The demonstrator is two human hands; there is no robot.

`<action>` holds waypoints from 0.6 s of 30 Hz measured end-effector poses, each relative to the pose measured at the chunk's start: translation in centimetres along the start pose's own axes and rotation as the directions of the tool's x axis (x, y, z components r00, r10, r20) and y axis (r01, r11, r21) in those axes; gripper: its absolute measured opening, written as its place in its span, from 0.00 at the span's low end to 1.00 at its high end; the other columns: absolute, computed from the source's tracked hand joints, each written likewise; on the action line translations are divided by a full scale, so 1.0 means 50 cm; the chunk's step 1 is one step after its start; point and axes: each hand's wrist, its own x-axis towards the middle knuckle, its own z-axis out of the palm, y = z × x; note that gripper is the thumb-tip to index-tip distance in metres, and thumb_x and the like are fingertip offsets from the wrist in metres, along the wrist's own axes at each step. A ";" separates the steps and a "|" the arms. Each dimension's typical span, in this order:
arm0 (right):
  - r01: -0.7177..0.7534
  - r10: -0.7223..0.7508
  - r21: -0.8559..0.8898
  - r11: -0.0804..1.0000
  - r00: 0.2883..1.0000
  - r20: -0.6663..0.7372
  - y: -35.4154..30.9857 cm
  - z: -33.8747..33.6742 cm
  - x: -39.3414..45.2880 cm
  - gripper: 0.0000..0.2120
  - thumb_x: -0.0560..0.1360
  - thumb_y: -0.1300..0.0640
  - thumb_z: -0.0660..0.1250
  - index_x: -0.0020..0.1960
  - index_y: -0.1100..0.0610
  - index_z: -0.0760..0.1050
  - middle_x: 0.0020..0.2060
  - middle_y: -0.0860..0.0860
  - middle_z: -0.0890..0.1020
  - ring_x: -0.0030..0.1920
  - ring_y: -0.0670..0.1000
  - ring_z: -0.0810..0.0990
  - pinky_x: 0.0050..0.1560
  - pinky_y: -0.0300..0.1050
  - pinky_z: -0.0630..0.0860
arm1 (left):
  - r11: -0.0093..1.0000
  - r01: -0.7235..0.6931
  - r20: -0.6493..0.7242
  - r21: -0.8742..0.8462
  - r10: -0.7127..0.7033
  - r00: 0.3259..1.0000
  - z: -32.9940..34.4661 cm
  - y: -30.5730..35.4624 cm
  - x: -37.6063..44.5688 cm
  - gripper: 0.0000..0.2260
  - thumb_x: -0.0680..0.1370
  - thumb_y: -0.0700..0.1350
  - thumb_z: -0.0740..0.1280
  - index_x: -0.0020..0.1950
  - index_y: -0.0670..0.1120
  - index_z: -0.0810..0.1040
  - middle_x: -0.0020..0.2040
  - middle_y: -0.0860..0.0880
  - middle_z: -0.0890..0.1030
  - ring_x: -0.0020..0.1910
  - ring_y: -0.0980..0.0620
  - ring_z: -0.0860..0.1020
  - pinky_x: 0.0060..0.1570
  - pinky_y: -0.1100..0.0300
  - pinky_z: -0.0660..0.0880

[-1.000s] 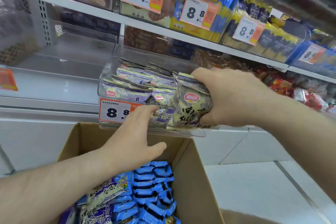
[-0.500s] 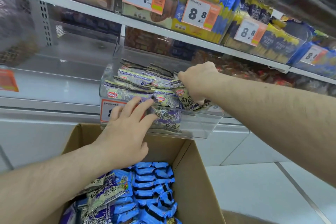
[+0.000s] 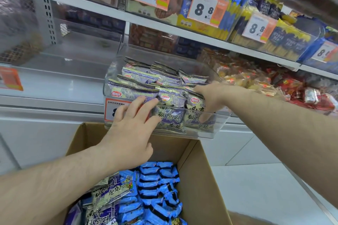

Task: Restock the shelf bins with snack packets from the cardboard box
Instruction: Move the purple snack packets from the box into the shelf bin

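In the head view, the clear shelf bin (image 3: 217,129) is being filled: purple-and-cream snack packets (image 3: 170,115) are already standing in it, at twelve o'clock from the cardboard box (image 3: 199,175), where blue packets (image 3: 157,179) are still waiting. A front packet is being pressed by the straight-fingered right hand (image 3: 214,97); the bin front is being touched by the left hand (image 3: 131,128), fingers spread. "8.8" is being shown on the price tags (image 3: 206,8).

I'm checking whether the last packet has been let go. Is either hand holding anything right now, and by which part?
Nothing is clearly held. The left hand rests with straight fingers against the clear bin front. The right hand reaches inside among the purple packets; any grip there cannot be told.
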 end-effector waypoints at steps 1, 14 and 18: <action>-0.016 0.016 -0.012 1.000 0.999 -0.031 0.001 -0.011 -0.003 0.62 0.46 0.25 0.74 0.75 0.42 0.56 0.69 0.52 0.70 0.67 0.60 0.68 0.63 0.58 0.72 | 1.000 0.001 -0.004 -0.001 -0.001 1.000 -0.001 0.000 0.001 0.28 0.60 0.51 0.71 0.61 0.51 0.75 0.73 0.46 0.65 0.72 0.40 0.61 0.62 0.44 0.54; 0.092 -0.022 0.249 0.964 0.963 -0.270 -0.024 -0.004 -0.047 0.31 0.67 0.42 0.76 0.65 0.52 0.75 0.59 0.49 0.80 0.56 0.52 0.77 0.52 0.44 0.74 | 0.988 -0.105 -0.152 -0.117 0.087 0.985 -0.010 0.007 -0.001 0.22 0.64 0.47 0.67 0.58 0.50 0.75 0.70 0.46 0.69 0.70 0.43 0.64 0.63 0.47 0.57; 0.279 0.095 0.340 0.898 0.632 -0.769 -0.085 0.040 -0.110 0.10 0.72 0.49 0.68 0.50 0.53 0.79 0.47 0.49 0.80 0.47 0.53 0.79 0.47 0.49 0.78 | 0.931 -0.271 -0.098 -0.244 0.254 0.962 -0.006 -0.006 -0.019 0.18 0.70 0.46 0.64 0.59 0.50 0.74 0.58 0.52 0.76 0.58 0.50 0.72 0.58 0.54 0.65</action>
